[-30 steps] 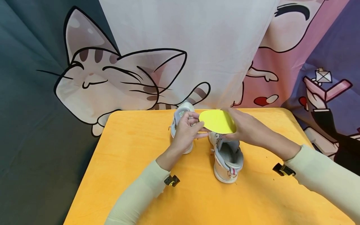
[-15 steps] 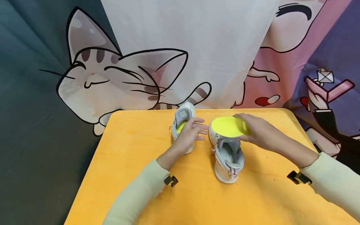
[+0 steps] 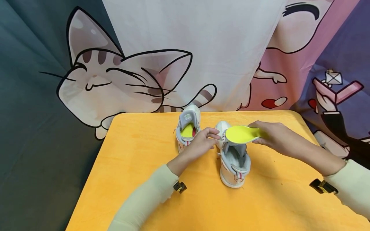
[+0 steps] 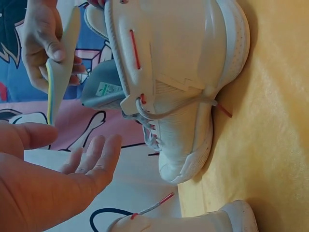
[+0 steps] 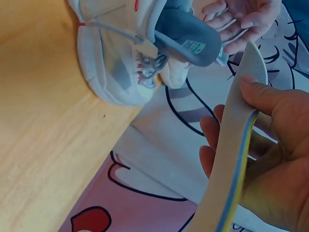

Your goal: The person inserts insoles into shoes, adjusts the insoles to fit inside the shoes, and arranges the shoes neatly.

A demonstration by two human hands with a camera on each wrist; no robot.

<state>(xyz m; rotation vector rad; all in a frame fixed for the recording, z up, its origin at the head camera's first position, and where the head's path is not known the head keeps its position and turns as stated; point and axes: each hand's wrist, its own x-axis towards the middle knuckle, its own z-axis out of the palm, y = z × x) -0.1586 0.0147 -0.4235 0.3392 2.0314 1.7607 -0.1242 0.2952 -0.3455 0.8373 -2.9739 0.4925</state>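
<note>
Two small white sneakers stand on the orange table (image 3: 136, 179). The left sneaker (image 3: 188, 131) has a yellow insole inside it. The right sneaker (image 3: 234, 163) has a grey lining and an empty opening toward me. My right hand (image 3: 274, 136) pinches a yellow insole (image 3: 241, 134) by its end and holds it level just above the right sneaker's tongue. In the right wrist view the insole (image 5: 234, 164) shows its grey underside against my thumb. My left hand (image 3: 202, 144) hovers between the two sneakers, fingers relaxed, holding nothing; the left wrist view shows its fingers (image 4: 91, 162) straight beside the right sneaker (image 4: 174, 87).
A cartoon cat curtain (image 3: 124, 80) hangs directly behind the table's far edge. Bare orange table surface lies left of the shoes, right of them and in front of them.
My left hand let go of the insole and moved from the left sneaker toward the right one. My right hand carried the insole rightward and lowered it over the right sneaker.
</note>
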